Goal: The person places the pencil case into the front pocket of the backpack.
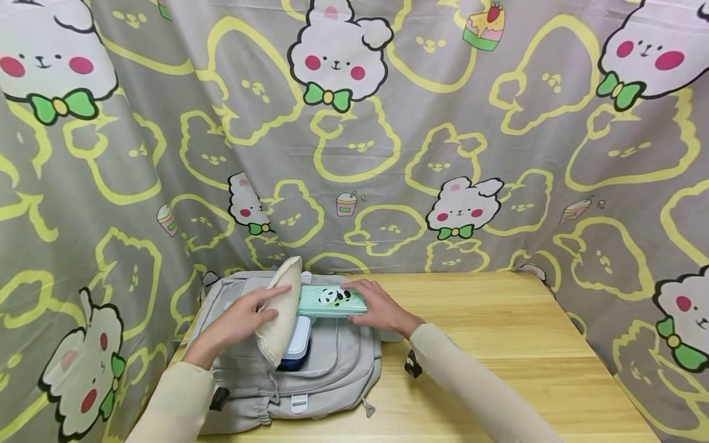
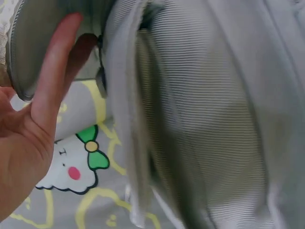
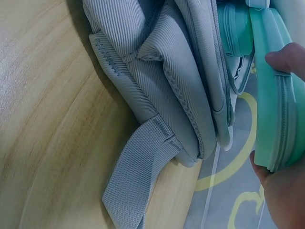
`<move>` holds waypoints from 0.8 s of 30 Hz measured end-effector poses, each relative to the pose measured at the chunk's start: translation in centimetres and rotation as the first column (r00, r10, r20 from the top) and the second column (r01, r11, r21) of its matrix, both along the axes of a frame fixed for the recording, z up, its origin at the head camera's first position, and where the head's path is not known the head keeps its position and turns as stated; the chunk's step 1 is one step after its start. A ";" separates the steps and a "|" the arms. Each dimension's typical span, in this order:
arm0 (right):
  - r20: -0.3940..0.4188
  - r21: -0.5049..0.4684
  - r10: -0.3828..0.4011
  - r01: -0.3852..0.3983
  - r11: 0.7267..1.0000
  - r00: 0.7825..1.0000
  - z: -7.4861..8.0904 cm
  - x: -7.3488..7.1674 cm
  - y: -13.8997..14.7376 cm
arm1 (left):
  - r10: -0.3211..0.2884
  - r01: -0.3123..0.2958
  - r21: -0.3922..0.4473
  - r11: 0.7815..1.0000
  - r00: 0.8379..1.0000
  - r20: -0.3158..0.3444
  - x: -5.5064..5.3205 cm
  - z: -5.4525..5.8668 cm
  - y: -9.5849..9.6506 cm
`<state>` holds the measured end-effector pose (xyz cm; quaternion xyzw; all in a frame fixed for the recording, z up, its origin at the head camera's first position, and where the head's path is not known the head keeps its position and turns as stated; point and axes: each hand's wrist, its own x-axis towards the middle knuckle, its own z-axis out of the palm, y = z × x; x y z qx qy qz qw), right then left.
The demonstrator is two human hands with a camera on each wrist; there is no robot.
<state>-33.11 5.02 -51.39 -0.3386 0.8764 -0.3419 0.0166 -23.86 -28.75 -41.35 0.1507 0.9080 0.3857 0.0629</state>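
Observation:
A grey backpack (image 1: 327,384) lies on the table. My left hand (image 1: 240,317) grips a cream-faced flap (image 1: 285,307) raised over it. In the left wrist view, fingers (image 2: 55,71) lie against grey fabric with a zipper along its edge. My right hand (image 1: 379,307) holds a mint-green pencil case (image 1: 327,300) with a panda print, thumb on one side and fingers on the other. Its left end is hidden behind the flap. Below it, a box (image 1: 297,338) with a pale lid and navy base is partly covered by the flap. A ribbed green object (image 3: 236,29) sits beside the pencil case.
The wooden table (image 1: 498,357) extends to the right of the backpack. A grey strap (image 3: 140,167) hangs from the bag's side. A patterned curtain (image 1: 376,147) surrounds the table at the back and sides. A black buckle (image 1: 412,364) lies near my right forearm.

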 end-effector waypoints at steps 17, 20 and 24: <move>0.015 -0.001 -0.014 0.014 1.000 1.000 -0.2 0.0 -0.1 | 0.004 -0.010 -0.138 0.990 0.999 -0.042 -2.6 1.2 2.5; 0.013 0.005 -0.007 0.007 1.000 1.000 -0.1 0.0 -0.1 | 0.021 -0.024 -0.130 0.991 1.000 -0.021 -2.9 1.4 2.6; 0.016 0.014 -0.001 0.001 1.000 1.000 0.1 0.0 -0.1 | 0.064 -0.064 -0.107 0.992 0.998 0.001 -3.0 1.4 2.7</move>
